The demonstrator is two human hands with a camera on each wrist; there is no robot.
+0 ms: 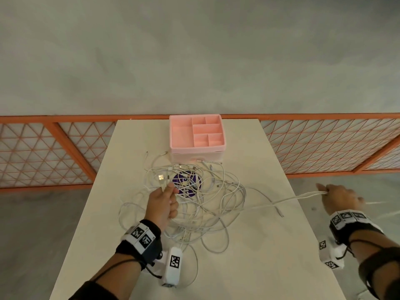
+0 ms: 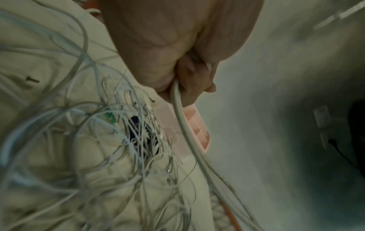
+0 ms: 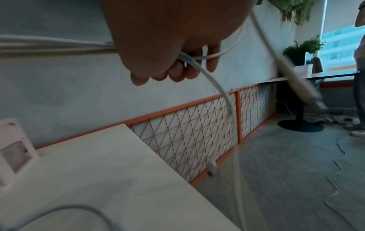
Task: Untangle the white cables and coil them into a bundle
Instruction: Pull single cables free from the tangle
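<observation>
Grey wall and orange mesh fence stand behind the pale table [image 1: 249, 245]. White cables [image 1: 205, 202] lie tangled at its middle, in front of a pink organizer [image 1: 181, 135] at the far edge. Left hand [image 1: 164, 204] pinches one cable end — right hand [image 1: 339, 198], beyond the right edge, grips pulled strands.

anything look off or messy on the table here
Yes: the white cables lie in one knotted heap mid-table, covering a purple sticker. One strand is stretched past the table's right edge by the right hand.
</observation>
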